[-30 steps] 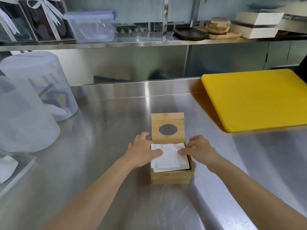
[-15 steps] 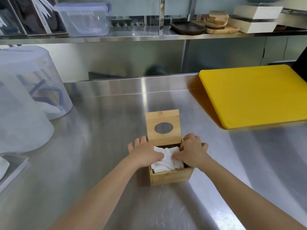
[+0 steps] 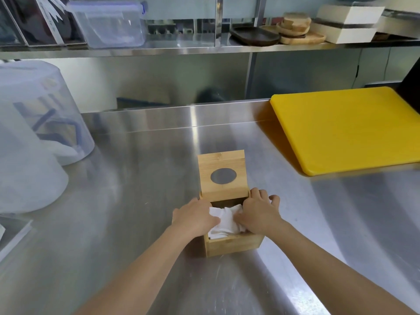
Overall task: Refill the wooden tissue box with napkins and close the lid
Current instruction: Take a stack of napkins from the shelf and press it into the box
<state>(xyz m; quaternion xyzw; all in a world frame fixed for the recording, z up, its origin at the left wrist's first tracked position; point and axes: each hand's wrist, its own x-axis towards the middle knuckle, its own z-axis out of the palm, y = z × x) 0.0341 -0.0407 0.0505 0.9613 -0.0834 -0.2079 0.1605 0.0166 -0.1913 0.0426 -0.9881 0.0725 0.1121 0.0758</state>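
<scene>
Fingertips of left hand [image 3: 196, 218] & right hand [image 3: 259, 214] hidden in wooden tissue box [image 3: 233, 245], mid-counter; fingers curled onto white napkins [image 3: 226, 220]. Lid [image 3: 221, 175] upright. Yellow board [image 3: 347, 128] far right.

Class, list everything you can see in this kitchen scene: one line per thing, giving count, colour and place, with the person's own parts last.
wooden tissue box: one, light wood, counter centre
lid: one, wood with oval hole, raised open
napkins: white stack, inside the box
cutting board: one, yellow, counter right
plastic covers: two, translucent, counter left
lidded container: one, clear, shelf left
wooden plates: stack, brown, shelf right
counter: steel
left hand: pressing the napkins
right hand: pressing the napkins
</scene>
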